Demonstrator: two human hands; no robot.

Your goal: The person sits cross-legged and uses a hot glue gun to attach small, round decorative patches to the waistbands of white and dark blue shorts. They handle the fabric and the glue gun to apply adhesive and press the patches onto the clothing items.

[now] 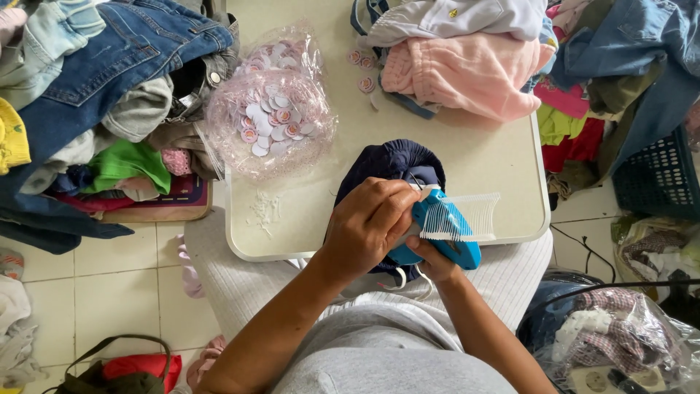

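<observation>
At the table's (510, 157) near edge, my left hand (368, 222) pinches the navy garment (390, 164) while my right hand (430, 259) grips the blue tagging gun (441, 226). I judge tagging is underway; next, the needle must stay through the cloth for a trigger squeeze.

bag: clear plastic (271, 109), crumpled, on worktop's left part
tags inside: round, pink and white (271, 120)
loose tags: three, pink (361, 67), by pink garment
</observation>
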